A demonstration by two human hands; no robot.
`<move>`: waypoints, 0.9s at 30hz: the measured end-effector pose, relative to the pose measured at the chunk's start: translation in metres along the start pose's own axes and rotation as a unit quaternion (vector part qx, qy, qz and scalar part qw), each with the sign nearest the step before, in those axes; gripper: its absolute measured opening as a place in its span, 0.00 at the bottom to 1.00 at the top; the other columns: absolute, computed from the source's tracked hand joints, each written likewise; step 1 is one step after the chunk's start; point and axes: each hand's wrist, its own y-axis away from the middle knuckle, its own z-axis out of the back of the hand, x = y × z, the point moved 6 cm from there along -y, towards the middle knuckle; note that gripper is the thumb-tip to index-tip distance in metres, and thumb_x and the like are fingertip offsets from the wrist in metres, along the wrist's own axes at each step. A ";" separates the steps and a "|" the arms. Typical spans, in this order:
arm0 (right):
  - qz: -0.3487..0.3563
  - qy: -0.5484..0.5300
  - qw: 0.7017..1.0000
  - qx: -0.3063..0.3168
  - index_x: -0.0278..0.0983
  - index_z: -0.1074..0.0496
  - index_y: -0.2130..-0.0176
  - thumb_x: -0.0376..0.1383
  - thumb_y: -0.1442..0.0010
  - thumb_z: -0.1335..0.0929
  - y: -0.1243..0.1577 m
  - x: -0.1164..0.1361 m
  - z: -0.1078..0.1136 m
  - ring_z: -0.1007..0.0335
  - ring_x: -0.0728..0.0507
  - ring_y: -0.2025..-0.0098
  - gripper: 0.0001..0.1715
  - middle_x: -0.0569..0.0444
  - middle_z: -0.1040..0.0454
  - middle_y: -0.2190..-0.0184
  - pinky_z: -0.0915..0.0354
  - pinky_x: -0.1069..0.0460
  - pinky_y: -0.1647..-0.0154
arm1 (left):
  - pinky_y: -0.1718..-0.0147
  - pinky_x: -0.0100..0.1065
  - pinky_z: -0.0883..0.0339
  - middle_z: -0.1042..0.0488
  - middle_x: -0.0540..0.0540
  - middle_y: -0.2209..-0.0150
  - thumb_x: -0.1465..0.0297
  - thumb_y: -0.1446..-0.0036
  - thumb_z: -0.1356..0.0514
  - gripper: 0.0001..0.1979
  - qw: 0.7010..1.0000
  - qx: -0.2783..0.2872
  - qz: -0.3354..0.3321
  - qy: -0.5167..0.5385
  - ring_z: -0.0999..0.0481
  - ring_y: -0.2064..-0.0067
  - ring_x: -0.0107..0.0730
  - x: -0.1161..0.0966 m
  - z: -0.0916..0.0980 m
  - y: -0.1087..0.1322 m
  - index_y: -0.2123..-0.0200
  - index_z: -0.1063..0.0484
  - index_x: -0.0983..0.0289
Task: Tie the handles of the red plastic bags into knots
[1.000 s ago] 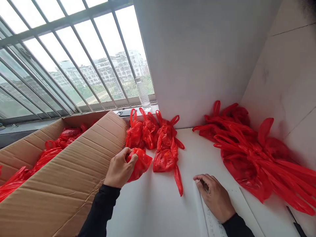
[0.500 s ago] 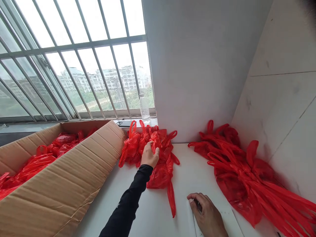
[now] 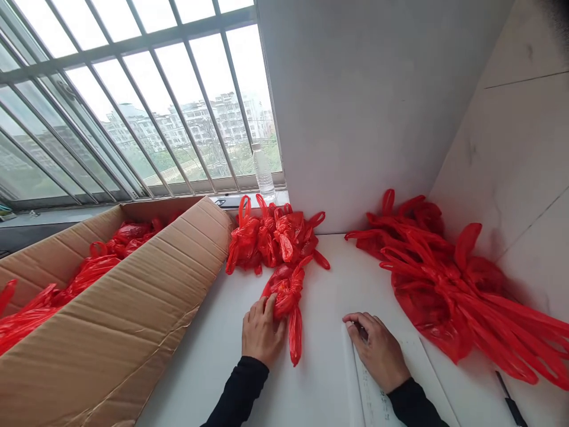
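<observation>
My left hand [image 3: 262,332] is at the near end of a knotted red plastic bag [image 3: 288,289], its fingers bent against the bag. That bag lies on the white tabletop with one twisted end pointing toward me. Just beyond it sit several more knotted red plastic bags [image 3: 267,234] in a cluster. My right hand [image 3: 376,350] rests on a paper sheet with handwriting [image 3: 377,406], fingers curled with thumb and forefinger together. Something dark shows inside that curl, too small to make out.
A long cardboard box [image 3: 146,302] full of red bags stands at the left. Loose red plastic bags [image 3: 435,279] are heaped against the right wall. A dark pen-like tool [image 3: 511,400] lies at lower right. On the sill of the barred window stands a clear bottle [image 3: 263,172].
My left hand has come back from the bag cluster to the nearest bag, which has shifted slightly. My right hand stays on the paper. The view has tilted down a little.
</observation>
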 end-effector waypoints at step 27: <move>0.006 -0.017 0.999 -0.039 0.40 0.24 0.60 0.43 0.36 0.40 0.000 -0.002 0.007 0.27 0.41 0.60 0.19 0.51 0.21 0.62 0.32 0.46 0.57 | 0.34 0.59 0.53 0.30 0.65 0.40 0.65 0.38 0.47 0.18 0.978 -0.165 0.022 0.129 0.36 0.36 0.53 0.035 0.047 0.016 0.50 0.23 0.63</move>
